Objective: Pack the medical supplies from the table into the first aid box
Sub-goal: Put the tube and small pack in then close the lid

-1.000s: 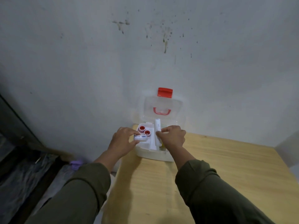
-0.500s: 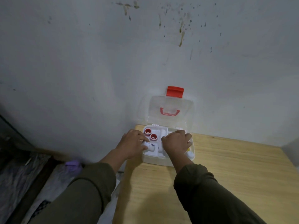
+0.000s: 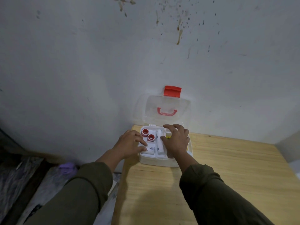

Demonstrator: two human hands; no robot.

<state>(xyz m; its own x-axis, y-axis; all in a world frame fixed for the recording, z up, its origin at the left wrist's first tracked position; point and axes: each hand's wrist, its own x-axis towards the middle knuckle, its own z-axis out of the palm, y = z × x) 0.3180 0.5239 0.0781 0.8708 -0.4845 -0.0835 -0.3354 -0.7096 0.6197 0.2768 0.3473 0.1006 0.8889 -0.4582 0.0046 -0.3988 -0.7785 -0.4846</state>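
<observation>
The white first aid box (image 3: 155, 161) stands open at the table's far left corner, its clear lid (image 3: 162, 109) with red latch and handle leaning on the wall. Inside lie two red-cored tape rolls (image 3: 148, 134), a white labelled packet (image 3: 150, 150) and a long white tube (image 3: 159, 142). My left hand (image 3: 131, 143) rests with straight fingers on the packet at the box's left side. Over the right compartments hovers my right hand (image 3: 176, 142), fingers spread and relaxed, thumb beside the tube, hiding what lies beneath.
The wooden table (image 3: 219, 184) stretches to the right and toward me. A stained wall stands right behind the box. Left of the table the floor drops away, with a purple object (image 3: 67, 168) on it.
My right hand has let go of the white tube, which now lies in the box, and has opened over the right side. My left hand has pressed the packet down into its compartment.
</observation>
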